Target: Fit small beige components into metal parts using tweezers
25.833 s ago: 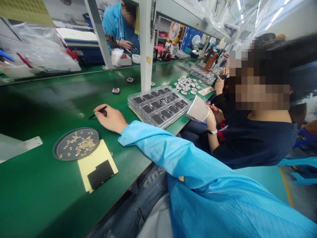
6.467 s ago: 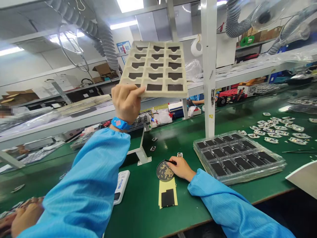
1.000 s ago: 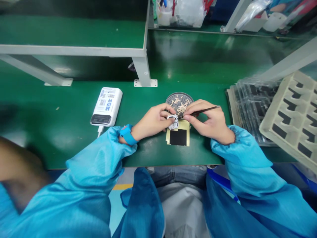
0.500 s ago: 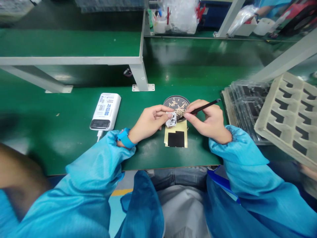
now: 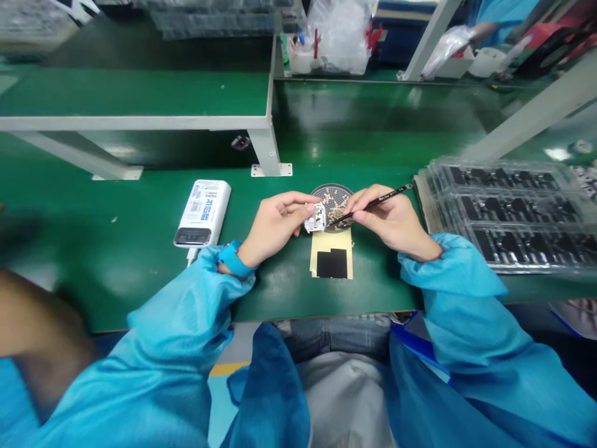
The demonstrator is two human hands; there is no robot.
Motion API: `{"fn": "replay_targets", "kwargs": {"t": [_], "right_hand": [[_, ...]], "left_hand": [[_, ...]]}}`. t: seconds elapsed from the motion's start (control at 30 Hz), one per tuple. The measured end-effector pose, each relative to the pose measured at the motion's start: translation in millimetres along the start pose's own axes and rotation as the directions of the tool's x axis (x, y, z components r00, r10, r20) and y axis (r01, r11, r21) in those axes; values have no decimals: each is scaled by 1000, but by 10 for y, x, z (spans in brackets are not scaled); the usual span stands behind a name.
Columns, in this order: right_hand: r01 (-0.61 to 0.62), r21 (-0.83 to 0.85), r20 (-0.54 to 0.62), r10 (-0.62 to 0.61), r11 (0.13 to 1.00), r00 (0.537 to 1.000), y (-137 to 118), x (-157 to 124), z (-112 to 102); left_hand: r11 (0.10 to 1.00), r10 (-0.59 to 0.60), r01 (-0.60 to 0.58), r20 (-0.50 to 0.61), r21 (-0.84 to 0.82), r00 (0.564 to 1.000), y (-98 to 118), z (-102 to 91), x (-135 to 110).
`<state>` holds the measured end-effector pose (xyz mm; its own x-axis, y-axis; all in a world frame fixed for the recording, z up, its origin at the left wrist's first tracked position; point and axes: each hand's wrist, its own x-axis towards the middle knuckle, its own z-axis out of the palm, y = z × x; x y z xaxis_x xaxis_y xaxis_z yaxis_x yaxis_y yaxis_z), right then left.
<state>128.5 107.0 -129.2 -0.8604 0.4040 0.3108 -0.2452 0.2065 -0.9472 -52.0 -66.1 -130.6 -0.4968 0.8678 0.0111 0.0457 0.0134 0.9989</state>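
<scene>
Your left hand point(image 5: 274, 227) pinches a small white plastic housing point(image 5: 315, 219), likely light, best held by its edges, your right hand point(image 5: 394, 222) a slim black tool point(image 5: 390, 195).

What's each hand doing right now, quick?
Left hand: closed on a small white part, pinched by the fingers.
Right hand: closed on a slim black tool, its tip close to the part.

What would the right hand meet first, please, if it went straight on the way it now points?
Probably the white part held in the left hand: the dark tool in the right hand points there, though any gap is hard to judge.
</scene>
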Motion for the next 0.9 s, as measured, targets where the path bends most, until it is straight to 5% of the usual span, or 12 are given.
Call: {"fn": "replay_targets", "kwargs": {"t": [0.2, 0.37, 0.47, 0.53, 0.6, 0.67, 0.9], "right_hand": [[-144, 85, -87, 151, 986, 985, 3, 39, 33], [-207, 218, -166, 245, 954, 955, -276, -210, -15], [-333, 53, -152, 337, 942, 929, -595, -558, -140], [-367, -202, -227, 322, 908, 919, -779, -784, -314], [-393, -449, -384, 224, 803, 896, -881, -966, -556], [-480, -598, -555, 101, 642, 826, -891, -1106, -831], [-742, -614, -783, -83, 270, 617, -671, -1335, -1604]], "left_hand": [[996, -25, 28, -34, 81, 999, -10, -23, 25], [997, -72, 72, -24, 4, 997, -81, -42, 95], [996, -75, 76, 15, -38, 997, -85, -17, 73], [997, -71, 71, 17, 10, 997, -68, 5, 36], [991, -86, 84, 20, 108, 996, -58, 20, 6], [976, -116, 109, 27, 189, 993, -65, 23, -6], [981, -171, 168, 29, 92, 985, -109, 8, 31]]}}
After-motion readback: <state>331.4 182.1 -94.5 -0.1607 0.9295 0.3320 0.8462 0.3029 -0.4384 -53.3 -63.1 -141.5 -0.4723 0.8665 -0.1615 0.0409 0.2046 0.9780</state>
